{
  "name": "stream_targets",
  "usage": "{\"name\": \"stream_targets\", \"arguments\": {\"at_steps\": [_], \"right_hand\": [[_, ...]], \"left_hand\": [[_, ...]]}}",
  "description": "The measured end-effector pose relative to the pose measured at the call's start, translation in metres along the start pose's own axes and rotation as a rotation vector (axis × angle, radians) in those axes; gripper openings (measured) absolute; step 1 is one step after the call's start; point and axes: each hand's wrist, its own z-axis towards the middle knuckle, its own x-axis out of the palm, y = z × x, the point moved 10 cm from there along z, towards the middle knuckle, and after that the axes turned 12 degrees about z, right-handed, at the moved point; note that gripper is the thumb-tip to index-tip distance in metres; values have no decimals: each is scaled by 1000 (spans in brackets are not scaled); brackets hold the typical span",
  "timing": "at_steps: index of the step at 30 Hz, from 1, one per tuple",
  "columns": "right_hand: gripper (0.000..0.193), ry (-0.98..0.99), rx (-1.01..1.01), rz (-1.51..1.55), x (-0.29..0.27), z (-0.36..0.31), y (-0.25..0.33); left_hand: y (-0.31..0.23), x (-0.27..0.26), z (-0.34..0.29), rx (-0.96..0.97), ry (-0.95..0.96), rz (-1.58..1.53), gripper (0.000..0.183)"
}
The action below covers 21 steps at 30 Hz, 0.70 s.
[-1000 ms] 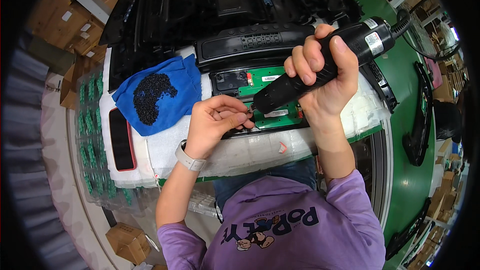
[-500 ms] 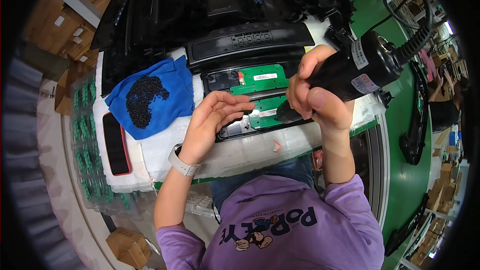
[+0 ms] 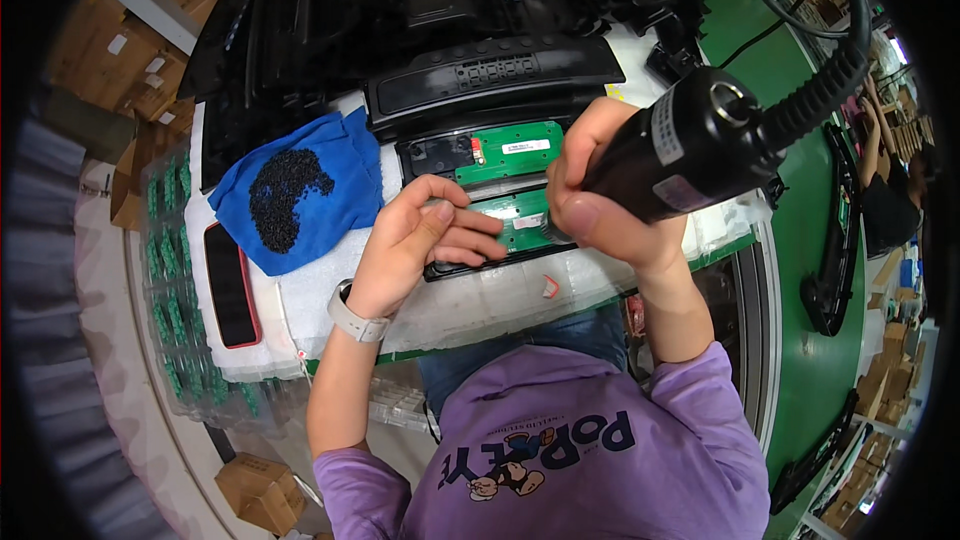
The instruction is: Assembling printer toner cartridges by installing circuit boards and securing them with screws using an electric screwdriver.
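My right hand point(image 3: 612, 202) is wrapped round a black electric screwdriver point(image 3: 690, 145), which slants down over the nearer green circuit board point(image 3: 525, 222). Its tip is mostly hidden by my fingers, so I cannot tell whether it touches a screw. That board sits in a black plastic housing along the table's near side. Over the housing's left part hovers my left hand point(image 3: 425, 235), fingers apart and loosely bent, with nothing visible in them. A second green board point(image 3: 520, 152) lies just beyond, in another black housing. To the left, small black screws point(image 3: 282, 198) are heaped on a blue cloth point(image 3: 350, 202).
Behind the boards lies a black panel with a display window point(image 3: 500, 72), with many black plastic parts stacked further back. A red-edged phone point(image 3: 232, 290) rests at the left. The screwdriver's coiled cable point(image 3: 825, 90) runs up right. A green surface point(image 3: 800, 380) stretches along the right.
My right hand and the screwdriver have shifted slightly left, and the tool's back end has swung down and left. My left hand has turned, its thumb now showing on top.
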Motion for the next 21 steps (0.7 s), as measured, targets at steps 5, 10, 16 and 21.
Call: {"name": "stream_targets", "arguments": {"at_steps": [5, 10, 16, 21], "right_hand": [[24, 15, -4, 14, 3, -3, 0], [28, -3, -91, 47, 1, -3, 2], [27, 30, -108, 388, -7, 4, 13], [23, -54, -305, 727, -23, 14, 26]], "left_hand": [[7, -9, 3, 29, -7, -108, 24], [6, -12, 4, 73, -73, -258, 15], [0, -14, 2, 111, -158, -68, 10], [3, -10, 0, 64, -120, 71, 9]]}}
